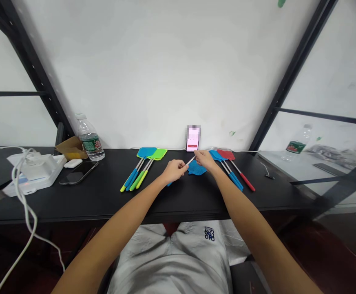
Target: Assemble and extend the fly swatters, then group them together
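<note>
Left hand point(174, 171) and right hand point(205, 160) pinch one swatter's thin rod point(190, 161) (steel).

- Blue mesh swatter head point(197, 168), apparently a fine grid
- Green swatter head point(158, 154), lime handle point(141, 179)
- Red swatter head point(226, 154), red handle point(247, 181)
- Black tabletop point(104, 200)

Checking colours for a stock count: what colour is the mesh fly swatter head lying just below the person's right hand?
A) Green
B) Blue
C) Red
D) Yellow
B: the mesh of the fly swatter head below the right hand is plainly blue.
</note>
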Available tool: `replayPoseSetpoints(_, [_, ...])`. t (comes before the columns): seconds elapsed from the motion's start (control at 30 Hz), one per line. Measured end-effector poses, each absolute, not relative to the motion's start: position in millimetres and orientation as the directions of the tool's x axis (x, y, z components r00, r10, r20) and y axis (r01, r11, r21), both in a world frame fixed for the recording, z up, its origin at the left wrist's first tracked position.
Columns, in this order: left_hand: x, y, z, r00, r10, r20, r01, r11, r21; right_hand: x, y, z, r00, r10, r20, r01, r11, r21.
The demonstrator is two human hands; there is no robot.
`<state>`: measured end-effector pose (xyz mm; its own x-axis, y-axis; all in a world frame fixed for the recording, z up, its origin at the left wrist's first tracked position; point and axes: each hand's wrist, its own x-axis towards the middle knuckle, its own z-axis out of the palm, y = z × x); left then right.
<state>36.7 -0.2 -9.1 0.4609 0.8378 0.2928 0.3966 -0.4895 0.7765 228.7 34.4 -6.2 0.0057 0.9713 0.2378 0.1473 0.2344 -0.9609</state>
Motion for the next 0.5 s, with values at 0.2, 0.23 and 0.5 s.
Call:
replayPoseSetpoints(0.2, [36.6,-2.7,-8.1,0.474,0.835,0.278,0.407,-0.488,0.772,249.7,35.8,-1.5,0.106,0.966,0.234,0.076,0.227,-0.971])
replayPoseSetpoints(0.23, [36.5,-3.2,-7.5,0.477,0.835,0.275,0.408,-0.488,0.772,253.2,36.2,-1.1,0.124,0.964,0.236,0.073,0.228,-0.971])
replayPoseSetpoints(0.5, [35.8,-4.5,-4.3,0.475,0.835,0.277,0.396,-0.484,0.780,272.8,41.0,-1.3,0.257,0.925,0.279,0.104,0.260,-0.960])
